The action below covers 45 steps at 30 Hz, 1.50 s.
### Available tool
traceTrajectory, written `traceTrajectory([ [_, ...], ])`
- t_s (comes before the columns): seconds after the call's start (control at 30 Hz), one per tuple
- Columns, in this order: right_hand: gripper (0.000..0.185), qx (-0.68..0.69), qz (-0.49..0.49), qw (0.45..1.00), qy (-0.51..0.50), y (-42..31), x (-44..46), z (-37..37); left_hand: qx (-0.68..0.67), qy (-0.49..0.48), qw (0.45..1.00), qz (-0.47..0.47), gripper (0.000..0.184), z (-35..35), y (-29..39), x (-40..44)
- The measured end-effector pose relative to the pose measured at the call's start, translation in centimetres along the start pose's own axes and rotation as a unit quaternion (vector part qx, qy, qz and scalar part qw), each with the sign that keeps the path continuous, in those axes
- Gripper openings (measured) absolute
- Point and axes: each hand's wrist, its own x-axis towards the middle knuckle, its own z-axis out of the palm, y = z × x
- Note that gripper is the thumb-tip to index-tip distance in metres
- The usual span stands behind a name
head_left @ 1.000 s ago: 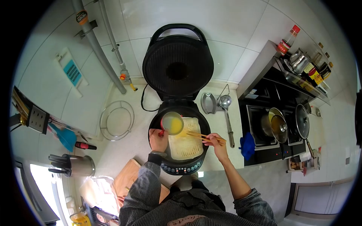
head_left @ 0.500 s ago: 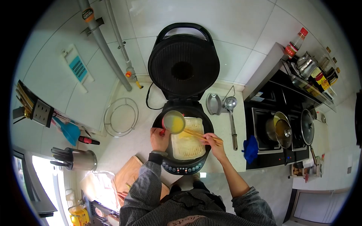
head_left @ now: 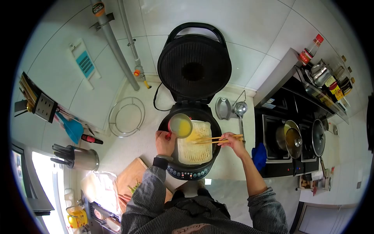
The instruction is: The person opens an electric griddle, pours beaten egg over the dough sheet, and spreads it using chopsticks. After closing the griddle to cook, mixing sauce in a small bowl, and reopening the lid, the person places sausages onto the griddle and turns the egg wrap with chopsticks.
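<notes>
My left hand [head_left: 165, 143] grips the red handle of a small bowl [head_left: 180, 125] with yellow liquid like beaten egg, tilted over the pan. Wooden chopsticks [head_left: 224, 139] are held in my right hand [head_left: 233, 144], their tips on the pale rectangular flatbread [head_left: 194, 154]. Yellow liquid is spread on the upper left part of the bread, and rows of short slits show along its lower edge. The bread lies in the round black electric griddle [head_left: 216, 156], whose ridged lid [head_left: 194, 66] stands raised behind it.
A wire rack [head_left: 127, 117] lies left of the griddle; a wooden board [head_left: 130, 175] and knife block [head_left: 83, 160] are nearer on that side. To the right are a ladle [head_left: 240, 109] on its rest, a blue cloth [head_left: 258, 156] and a stove with a pot [head_left: 284, 134].
The chopsticks have swung flatter and my right hand has moved right and slightly up; their tips have shifted on the bread. My left hand stays beside the pan with the bowl. The view has shifted slightly.
</notes>
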Motion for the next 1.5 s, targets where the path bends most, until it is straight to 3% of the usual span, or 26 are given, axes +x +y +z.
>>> traceTrajectory([
  [0.23, 0.024, -0.029, 0.073, 0.992, -0.100, -2.6, 5.0, -1.9, 0.008, 0.005, 1.000, -0.012, 0.029, -0.3, -0.1, -0.5],
  [0.47, 0.030, 0.015, 0.127, 0.989, -0.079, -1.0, 7.0, -2.9, 0.012, 0.011, 1.000, -0.027, 0.029, -0.7, 0.4, -0.8],
  [1.5, 0.029, 0.043, 0.031, 0.998, -0.043, -0.3, 1.3, -0.5, -0.009, -0.005, 1.000, 0.028, 0.023, 2.1, 0.1, -1.2],
])
